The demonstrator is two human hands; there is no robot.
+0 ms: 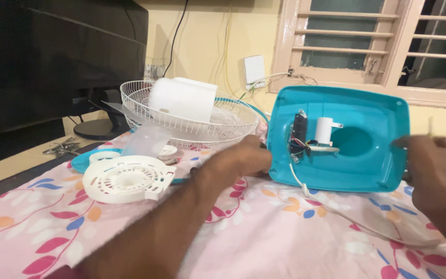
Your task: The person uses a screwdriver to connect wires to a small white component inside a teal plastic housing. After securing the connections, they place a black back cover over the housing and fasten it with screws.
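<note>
Clearly both hands grip the teal base: left hand [246, 157] clasps its left edge, right hand [434, 165] its right edge. Base [367, 119] stands tilted on the surface; a slip could tug the loose white cord [336, 212] and wires [300, 144].

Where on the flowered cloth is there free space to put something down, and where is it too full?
Free: the near cloth, between the left forearm and the white cord, and the near-left corner below the round white vented cover. Crowded: the far left, with the wire fan guard, white housing and small parts. Both hands hold the turquoise base upright on the right.
</note>
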